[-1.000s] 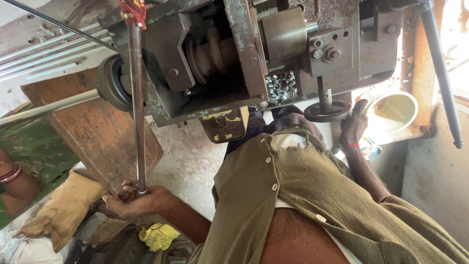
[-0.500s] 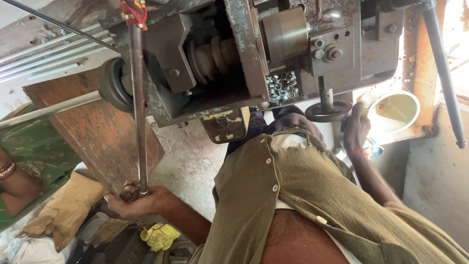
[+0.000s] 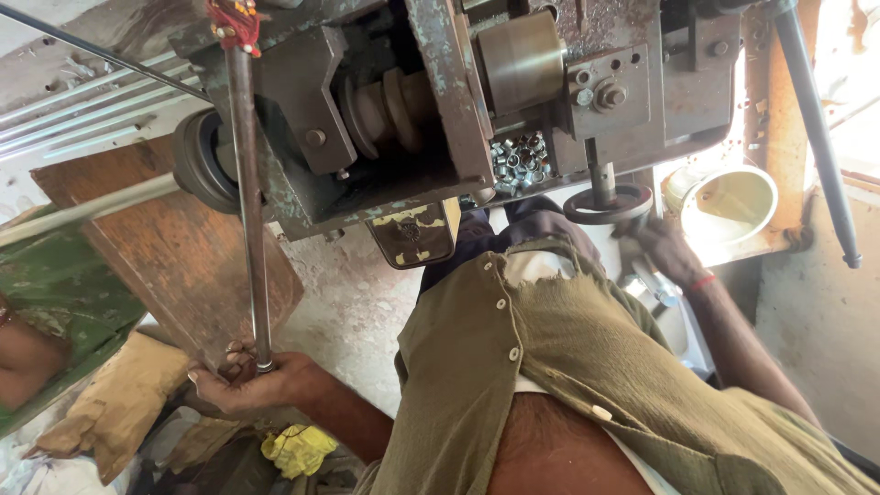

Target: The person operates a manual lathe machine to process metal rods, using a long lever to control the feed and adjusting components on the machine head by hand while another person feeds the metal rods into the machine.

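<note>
My left hand (image 3: 246, 380) is closed around the lower end of a long steel lever rod (image 3: 249, 211), which rises to a red-wrapped top on a grimy metal machine (image 3: 385, 110). My right hand (image 3: 665, 249) reaches out beside a small black handwheel (image 3: 607, 203) under the machine, with its fingers at the wheel's rim. I cannot tell whether they grip it. My olive shirt (image 3: 550, 367) fills the lower middle of the view. A pile of small metal nuts (image 3: 521, 163) lies in a recess of the machine.
A pale yellow bucket (image 3: 733, 203) stands at the right, near a slanted steel bar (image 3: 816, 137). A wooden board (image 3: 174, 257) and long steel rods (image 3: 92, 101) are at the left. Another person's arm (image 3: 18, 362) shows at the far left edge. A yellow rag (image 3: 295, 449) lies below.
My right hand has dropped slightly, from raised beside the handwheel to its rim. My left hand stays on the lever rod. The view has shifted a little.
</note>
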